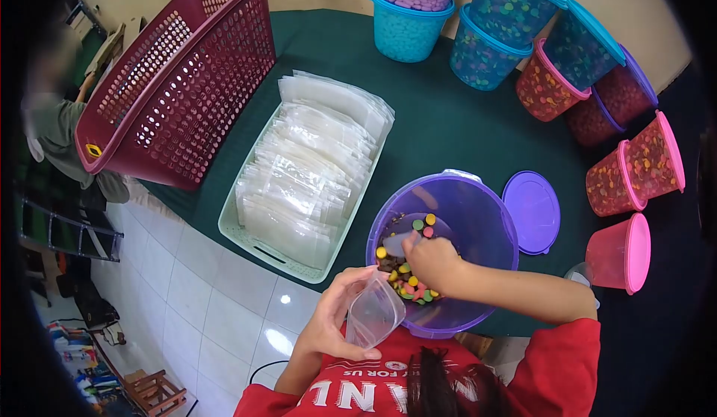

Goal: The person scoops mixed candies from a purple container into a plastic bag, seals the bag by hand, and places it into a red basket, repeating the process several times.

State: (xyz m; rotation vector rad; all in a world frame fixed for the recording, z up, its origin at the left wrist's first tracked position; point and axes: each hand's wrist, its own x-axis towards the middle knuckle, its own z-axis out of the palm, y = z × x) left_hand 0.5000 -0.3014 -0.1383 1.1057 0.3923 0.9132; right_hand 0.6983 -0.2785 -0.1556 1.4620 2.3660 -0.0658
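Note:
My left hand (334, 314) is closed round a clear plastic pouch (376, 314), its mouth spread open, beside the near left rim of a purple tub (484, 226). Inside the tub lie colourful round candies (418, 293) in yellow, pink, green and brown. My right hand (432, 265) reaches down into the tub and grips a pale translucent scoop (399, 244) just above the candies. Fingers hide most of the scoop's handle. A purple lid (531, 212) lies flat to the right of the tub.
A green basket (261, 251) of clear pouches (314, 163) stands left of the tub, with a maroon laundry basket (194, 81) behind it. Lidded candy tubs (489, 55) line the far and right sides; a pink-lidded tub (609, 256) is nearest. Another person (63, 129) is at far left.

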